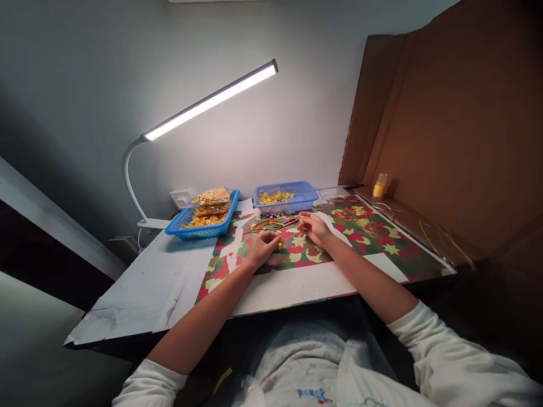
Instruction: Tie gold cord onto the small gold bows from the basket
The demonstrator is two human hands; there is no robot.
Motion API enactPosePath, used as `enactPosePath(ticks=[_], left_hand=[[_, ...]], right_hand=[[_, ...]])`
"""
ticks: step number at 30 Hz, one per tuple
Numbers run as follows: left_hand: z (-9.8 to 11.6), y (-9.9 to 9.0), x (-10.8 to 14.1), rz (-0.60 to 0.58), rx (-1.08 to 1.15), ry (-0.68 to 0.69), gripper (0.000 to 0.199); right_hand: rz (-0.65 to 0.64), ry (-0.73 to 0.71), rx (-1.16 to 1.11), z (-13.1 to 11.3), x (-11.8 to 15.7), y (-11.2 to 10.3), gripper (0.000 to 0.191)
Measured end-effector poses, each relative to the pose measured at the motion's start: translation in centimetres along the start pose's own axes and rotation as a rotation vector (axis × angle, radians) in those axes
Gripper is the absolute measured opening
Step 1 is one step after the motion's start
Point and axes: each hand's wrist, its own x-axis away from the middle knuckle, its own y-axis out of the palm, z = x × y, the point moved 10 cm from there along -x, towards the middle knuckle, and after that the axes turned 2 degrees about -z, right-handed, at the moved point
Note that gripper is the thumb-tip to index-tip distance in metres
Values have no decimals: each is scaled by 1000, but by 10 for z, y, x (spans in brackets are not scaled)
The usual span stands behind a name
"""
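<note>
Against a plain wall [322,130], below a lit bar lamp [212,102] at eleven o'clock from the hands, a white tabletop [148,282] with a patterned sheet [407,257] in red, green and cream. Over the sheet, left hand [263,247] pinched narrow on a small gold piece [280,244], at the fingertips; contact with the sheet impossible to tell. At two o'clock from there, right hand [316,228] with curled fingers; cannot tell whether closed, nor on what. Likeliest trouble: a slip of the gold piece, caused by so slight a hold on something tiny and shiny. Once dropped, probably hard to find against so busy a pattern. Also possible: a snag in the loose gold strands [262,225] at eleven o'clock, or a knock against the red-handled tool [291,222] at twelve, just beyond the hands. Farther at twelve, a purple-blue basket [309,200] with gold bows [276,198], perhaps easily jolted by a careless reach. At ten, a blue basket [197,232] under piled bagged pieces [213,198], apt to slide if bumped. At two, more thin strands [360,219], prone to tangling if swept by the right forearm.
</note>
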Motion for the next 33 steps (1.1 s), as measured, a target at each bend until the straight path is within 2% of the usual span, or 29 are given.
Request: enactPosePath(ticks=[5, 13, 17, 21, 23, 26, 28, 33], left_hand=[[1, 2, 3, -11, 42, -25, 24], [1, 6, 1, -31, 109, 27, 18], [17, 12, 7, -73, -68, 178, 8], [39, 33, 24, -195, -389, 389, 37], [45, 45, 31, -269, -482, 456, 41], [50, 63, 38, -406, -524, 545, 20], [52, 69, 40, -459, -506, 579, 21], [56, 71, 44, -442, -552, 623, 24]], right_hand=[[9, 106, -21, 5, 4, -1, 10], [145, 138, -76, 7, 3, -18, 10], [178, 163, -109, 11, 4, -20, 11], [187, 162, -50, 14, 3, -22, 10], [192, 154, -23, 15, 2, -23, 10], [195, 136, 0, 13, 0, -25, 11], [197, 129, 14, 11, -1, -25, 11], [256, 142, 19, 10, 1, -26, 18]])
